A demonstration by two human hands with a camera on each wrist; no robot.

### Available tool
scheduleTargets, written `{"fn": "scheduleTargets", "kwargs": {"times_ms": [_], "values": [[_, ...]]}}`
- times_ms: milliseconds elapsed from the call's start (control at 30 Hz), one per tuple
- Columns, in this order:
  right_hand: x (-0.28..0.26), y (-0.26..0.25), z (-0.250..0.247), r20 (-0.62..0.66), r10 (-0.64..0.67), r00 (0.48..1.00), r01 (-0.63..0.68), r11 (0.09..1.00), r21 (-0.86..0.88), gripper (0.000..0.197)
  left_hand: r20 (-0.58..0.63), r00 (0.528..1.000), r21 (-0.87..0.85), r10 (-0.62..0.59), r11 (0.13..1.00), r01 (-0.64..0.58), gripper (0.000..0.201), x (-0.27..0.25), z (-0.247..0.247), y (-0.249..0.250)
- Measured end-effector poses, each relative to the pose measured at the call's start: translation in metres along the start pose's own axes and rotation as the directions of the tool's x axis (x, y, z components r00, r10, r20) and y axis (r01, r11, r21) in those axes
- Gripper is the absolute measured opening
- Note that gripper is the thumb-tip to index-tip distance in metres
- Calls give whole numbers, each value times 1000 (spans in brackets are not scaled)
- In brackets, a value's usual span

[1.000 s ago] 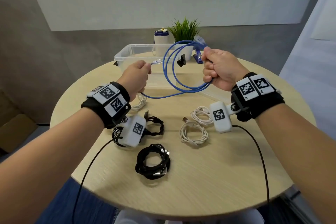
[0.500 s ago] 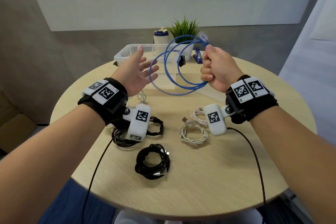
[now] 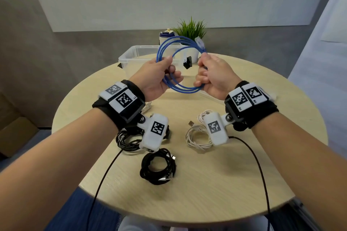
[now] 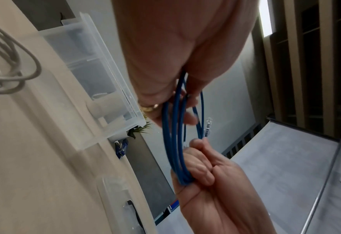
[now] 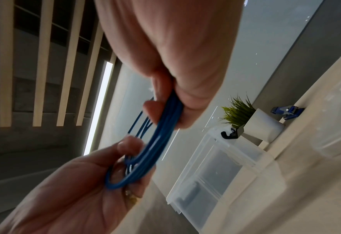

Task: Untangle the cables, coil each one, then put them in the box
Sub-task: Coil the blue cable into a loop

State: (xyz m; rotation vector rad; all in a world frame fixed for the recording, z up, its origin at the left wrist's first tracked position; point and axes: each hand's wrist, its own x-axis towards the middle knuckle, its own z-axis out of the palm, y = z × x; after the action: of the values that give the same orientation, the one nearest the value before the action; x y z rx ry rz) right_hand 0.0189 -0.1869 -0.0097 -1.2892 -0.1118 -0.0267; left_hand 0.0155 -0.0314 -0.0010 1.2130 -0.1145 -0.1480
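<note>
Half a second ago the left hand (image 3: 155,78) was spread open beside the loops; now it has closed on the left side of the blue network cable (image 3: 178,63), while the right hand (image 3: 214,77) keeps its fist on the right side.

From the head view, the coil hangs in the air between both hands, above the round table (image 3: 225,184) and just in front of the clear plastic box (image 3: 131,56). Two black cable coils (image 3: 158,167) and a white cable coil (image 3: 197,137) lie on the table nearer the person.

From the left wrist, the left thumb and fingers (image 4: 189,117) pinch several blue strands together; a clear plug (image 4: 208,129) sticks out free above the right hand's curled fingers.

From the right wrist, the right fingers (image 5: 187,101) clamp the bundle tightly, and the left hand cups its lower loops.

To finish well, I judge the loops should be evened to one size and the loose plug end tucked around the bundle before lowering it into the box.
</note>
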Motion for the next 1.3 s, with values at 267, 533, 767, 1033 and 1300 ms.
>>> {"fn": "scheduleTargets", "kwargs": {"times_ms": [267,533,767,1033,1300], "values": [[-5,-1,8,21,25,999,-24,997,-69,32,-37,992,-107,-118,988,113,66,0,-3,6],[3,5,10,-185,-264,947,203,934,-293,6,5,990,-48,-139,989,139,54,-4,2,3],[5,2,3,-217,-317,923,244,920,-306,11,12,992,71,-127,989,126,50,-8,5,4],[11,-9,-13,-263,-254,931,201,956,-215,12,21,996,225,-84,971,77,49,-9,0,-2],[19,-20,-33,-372,-234,898,161,963,-218,14,35,996,350,-81,934,64,48,-12,-3,-3]]}}
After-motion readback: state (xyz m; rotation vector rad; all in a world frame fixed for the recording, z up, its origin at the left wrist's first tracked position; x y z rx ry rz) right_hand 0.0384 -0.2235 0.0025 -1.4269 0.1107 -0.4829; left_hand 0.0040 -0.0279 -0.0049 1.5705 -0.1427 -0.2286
